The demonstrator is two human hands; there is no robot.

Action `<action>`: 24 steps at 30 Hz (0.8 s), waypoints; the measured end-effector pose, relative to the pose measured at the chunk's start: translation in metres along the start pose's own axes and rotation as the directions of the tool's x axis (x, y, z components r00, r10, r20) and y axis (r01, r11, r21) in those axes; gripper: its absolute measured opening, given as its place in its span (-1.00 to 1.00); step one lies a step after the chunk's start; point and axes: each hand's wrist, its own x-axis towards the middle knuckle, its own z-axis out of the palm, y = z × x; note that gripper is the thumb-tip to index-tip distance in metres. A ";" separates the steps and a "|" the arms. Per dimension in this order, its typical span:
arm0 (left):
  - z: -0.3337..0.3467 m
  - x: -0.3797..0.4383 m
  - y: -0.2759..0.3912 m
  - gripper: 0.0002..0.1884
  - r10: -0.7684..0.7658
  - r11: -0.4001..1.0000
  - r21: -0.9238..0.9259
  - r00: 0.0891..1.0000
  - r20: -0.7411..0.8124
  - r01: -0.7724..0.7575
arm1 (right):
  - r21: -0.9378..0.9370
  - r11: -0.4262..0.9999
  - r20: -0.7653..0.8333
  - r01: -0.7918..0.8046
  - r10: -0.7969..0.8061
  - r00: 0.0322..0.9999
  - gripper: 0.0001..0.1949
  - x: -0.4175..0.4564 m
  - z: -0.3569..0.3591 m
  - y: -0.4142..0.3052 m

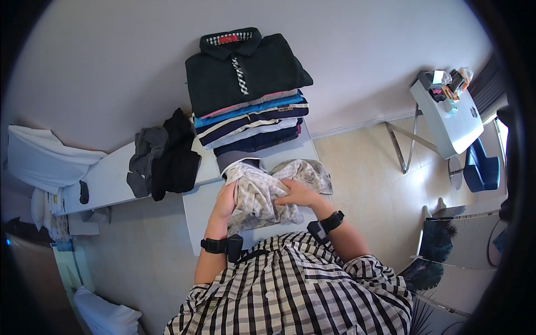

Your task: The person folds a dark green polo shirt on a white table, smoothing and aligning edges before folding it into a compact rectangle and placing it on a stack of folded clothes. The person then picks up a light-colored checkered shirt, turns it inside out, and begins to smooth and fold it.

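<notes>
A crumpled light garment with a pale grid and blotchy pattern [259, 194] lies bunched on the white table [192, 213] before me. My left hand [226, 201] grips its left edge. On the right, my right hand [297, 193] holds a fold of the cloth between thumb and fingers. Part of the patterned fabric spreads right, under and beyond that hand. Just behind it is a dark grey piece with a white edge [236, 161]. Farther back stands a stack of folded shirts [255, 121], topped by a dark polo shirt [247, 75] with a checked collar lining and placket.
Black and grey clothes [173, 161] lie on a long white surface [113, 180] at left, with a white pillow [50, 159] farther left. At right stand a white desk [452, 113] bearing several items and a blue chair [481, 167]. A wall rises behind the stack.
</notes>
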 end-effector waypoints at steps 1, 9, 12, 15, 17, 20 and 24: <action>-0.004 -0.003 0.003 -0.58 0.009 1.000 0.019 1.000 0.001 -0.009 | -0.168 0.985 0.013 -0.048 0.051 0.999 -0.39 0.004 0.002 -0.002; -0.092 -0.057 0.041 -0.65 0.366 0.781 0.589 0.917 -0.158 -0.210 | 0.223 0.968 0.101 0.117 -0.143 0.985 -0.61 -0.017 -0.057 -0.002; -0.075 -0.077 0.064 -0.66 0.439 0.797 0.517 0.887 -0.140 -0.313 | -0.310 0.934 0.136 0.180 -0.144 0.980 -0.53 -0.027 -0.060 -0.033; -0.029 -0.093 0.097 -0.62 0.408 0.839 0.366 0.911 0.064 -0.402 | -0.214 0.977 0.519 0.001 0.113 0.847 -0.44 -0.028 -0.026 -0.055; -0.008 -0.105 0.097 -0.58 0.376 0.889 0.244 0.922 0.097 -0.388 | -0.244 0.963 0.587 0.115 0.052 0.808 -0.42 -0.022 0.001 -0.056; -0.001 -0.127 0.076 -0.54 0.360 0.900 0.279 0.932 -0.040 -0.335 | -0.038 0.989 0.544 0.144 -0.100 0.833 -0.49 -0.015 0.030 -0.037; 0.020 -0.129 0.105 -0.43 0.103 0.896 0.373 0.930 0.353 -0.241 | 0.281 0.810 0.342 0.514 -0.585 0.735 -0.55 -0.009 0.051 -0.006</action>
